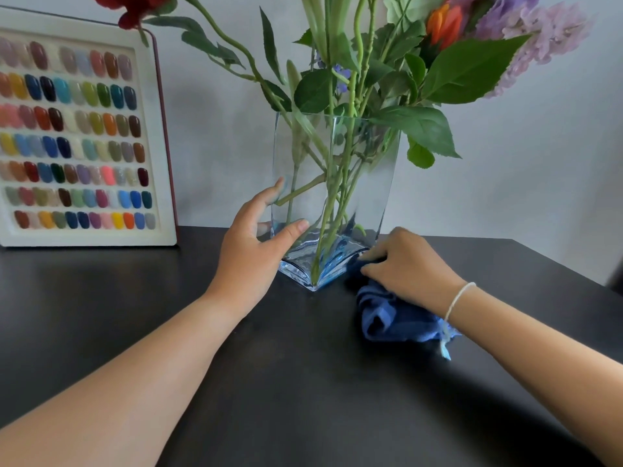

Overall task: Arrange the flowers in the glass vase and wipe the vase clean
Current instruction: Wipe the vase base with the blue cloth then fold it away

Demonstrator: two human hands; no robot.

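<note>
Vase (332,183): mid-frame on surface (269,382), flowers (448,25) in.
Left hand (256,251): open, bracing glass.
Right hand (408,264): gripping blue cloth (387,318) at base.
Risk: hard wiping may tip top-heavy vase.

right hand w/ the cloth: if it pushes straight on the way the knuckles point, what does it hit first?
The right hand points left, toward the glass vase. It would meet the vase's lower right wall near the base almost at once; the blue cloth already looks against it.
</note>
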